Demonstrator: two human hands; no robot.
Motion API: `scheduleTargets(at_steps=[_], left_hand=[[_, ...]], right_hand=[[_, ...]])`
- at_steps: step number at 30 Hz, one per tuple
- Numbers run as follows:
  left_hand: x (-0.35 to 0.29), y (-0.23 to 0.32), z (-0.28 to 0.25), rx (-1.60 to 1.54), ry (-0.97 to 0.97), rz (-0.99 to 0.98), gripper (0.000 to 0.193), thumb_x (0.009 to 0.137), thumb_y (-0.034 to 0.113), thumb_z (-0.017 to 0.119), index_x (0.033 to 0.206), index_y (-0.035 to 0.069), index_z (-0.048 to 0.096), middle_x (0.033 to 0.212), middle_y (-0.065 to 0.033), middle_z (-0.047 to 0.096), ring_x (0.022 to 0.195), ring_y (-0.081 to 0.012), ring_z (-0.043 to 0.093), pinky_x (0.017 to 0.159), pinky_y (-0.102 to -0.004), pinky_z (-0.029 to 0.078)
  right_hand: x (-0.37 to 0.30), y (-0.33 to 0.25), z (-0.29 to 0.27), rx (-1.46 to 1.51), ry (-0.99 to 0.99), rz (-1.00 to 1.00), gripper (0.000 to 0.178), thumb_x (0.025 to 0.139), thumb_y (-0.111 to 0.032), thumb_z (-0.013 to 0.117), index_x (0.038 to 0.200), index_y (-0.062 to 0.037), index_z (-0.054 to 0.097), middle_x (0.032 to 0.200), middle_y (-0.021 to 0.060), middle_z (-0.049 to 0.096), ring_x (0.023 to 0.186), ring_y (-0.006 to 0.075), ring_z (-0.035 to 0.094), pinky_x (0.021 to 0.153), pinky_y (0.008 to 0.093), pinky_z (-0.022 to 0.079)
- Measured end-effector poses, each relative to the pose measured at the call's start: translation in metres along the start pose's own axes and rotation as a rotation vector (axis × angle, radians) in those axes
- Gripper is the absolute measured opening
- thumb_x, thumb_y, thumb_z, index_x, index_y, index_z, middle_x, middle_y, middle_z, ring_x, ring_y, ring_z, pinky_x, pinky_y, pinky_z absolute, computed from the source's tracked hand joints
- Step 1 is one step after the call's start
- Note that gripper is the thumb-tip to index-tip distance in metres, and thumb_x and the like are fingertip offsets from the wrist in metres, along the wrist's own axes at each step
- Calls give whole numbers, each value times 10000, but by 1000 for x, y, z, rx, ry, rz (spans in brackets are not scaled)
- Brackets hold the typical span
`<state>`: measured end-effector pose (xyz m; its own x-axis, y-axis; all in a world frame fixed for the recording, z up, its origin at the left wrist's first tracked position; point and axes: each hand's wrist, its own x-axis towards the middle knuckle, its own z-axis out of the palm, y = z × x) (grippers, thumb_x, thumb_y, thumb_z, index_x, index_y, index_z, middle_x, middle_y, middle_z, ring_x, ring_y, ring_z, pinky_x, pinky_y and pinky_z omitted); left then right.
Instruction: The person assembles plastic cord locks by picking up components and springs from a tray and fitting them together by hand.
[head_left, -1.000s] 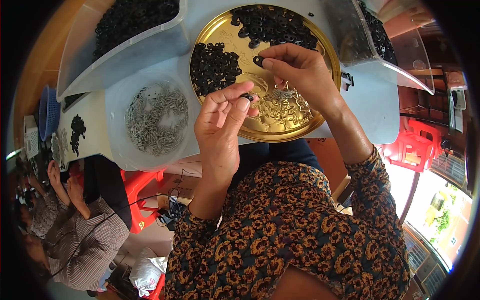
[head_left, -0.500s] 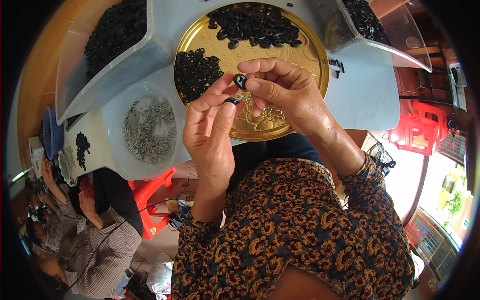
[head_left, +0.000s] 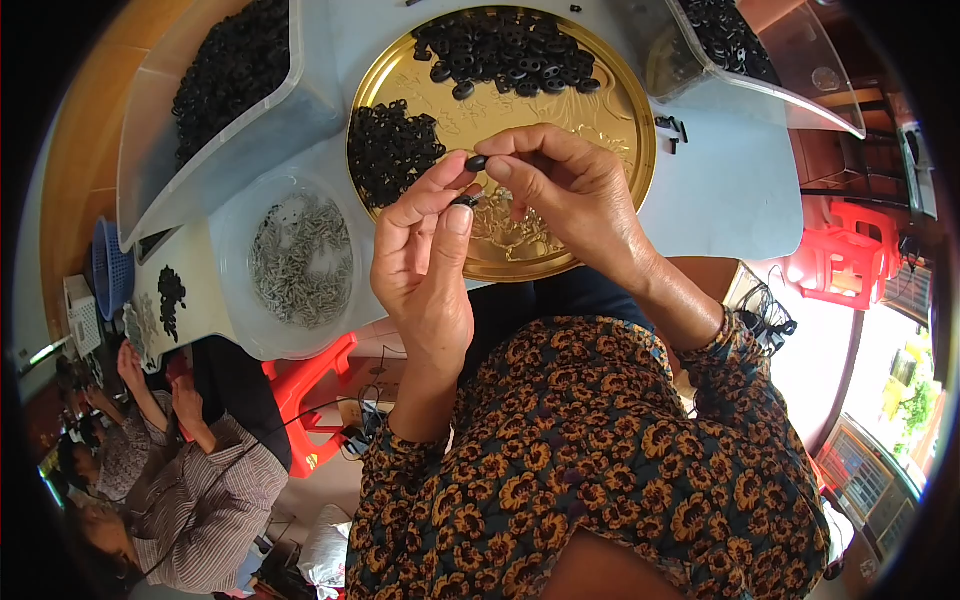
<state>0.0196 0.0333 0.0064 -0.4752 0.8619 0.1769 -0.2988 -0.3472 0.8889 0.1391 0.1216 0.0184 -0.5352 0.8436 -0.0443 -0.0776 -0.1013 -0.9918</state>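
Over the near half of a round gold tray [head_left: 640, 190], both my hands are raised close together. Between the thumb and finger of my right hand [head_left: 570, 190] is a small black oval plastic piece [head_left: 477, 162]. My left hand [head_left: 425, 260] pinches a small black part [head_left: 465, 201] with a bit of metal showing; its fingertips are close to the oval piece. On the tray lie a heap of black oval pieces with holes [head_left: 510, 50] at the back and a pile of smaller black parts [head_left: 393, 150] on the left.
A clear tub of small metal screws or pins [head_left: 300, 260] stands left of the tray. Large bins of black parts [head_left: 235, 80] flank the table. Loose black bits [head_left: 675, 130] lie right of the tray. A person in a striped shirt [head_left: 215, 500] sits at the left; red stools [head_left: 850, 255] stand around.
My right hand has turned the oval piece, so its hole no longer faces me. It has shifted slightly down; the left hand stays nearly in place.
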Motion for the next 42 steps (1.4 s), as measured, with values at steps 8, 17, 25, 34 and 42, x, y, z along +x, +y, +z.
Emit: scheduleTargets(at_steps=[8,17,25,34,42], left_hand=[[-4,3,3,80,-86,97,170,925,-29,536,1092,-24,507,1289,-267,507,1198,-266,522,1014,-379,434],[-6,4,6,134,-111,115,178,928,-26,497,1103,0,517,1258,-245,547,1159,-271,546,1019,-418,422],[3,2,3,-174,50,-176,141,935,42,567,1073,12,555,1038,-103,609,943,-176,596,862,-325,486],[6,-1,6,-178,57,-191,144,922,38,591,1057,-1,563,979,-92,627,846,-154,612,775,-288,502],[6,-3,5,-16,82,-194,149,922,36,584,1067,4,566,989,-77,619,858,-152,615,811,-302,500]], right_hand=[[-1,-6,2,155,-10,2,250,937,-132,603,1124,34,593,893,60,649,661,77,606,608,206,512],[-1,-6,-5,182,-39,4,187,928,-95,604,1068,28,596,918,63,637,711,93,615,649,228,525],[-4,1,-9,487,-43,67,221,917,-56,614,1121,17,575,929,47,615,773,114,607,717,249,524],[-6,9,-13,581,-89,113,242,919,-95,623,1129,16,577,940,62,623,773,120,600,707,258,526],[-6,6,-7,288,-47,-39,206,920,-60,612,1107,22,581,937,59,629,756,98,605,693,227,515]])
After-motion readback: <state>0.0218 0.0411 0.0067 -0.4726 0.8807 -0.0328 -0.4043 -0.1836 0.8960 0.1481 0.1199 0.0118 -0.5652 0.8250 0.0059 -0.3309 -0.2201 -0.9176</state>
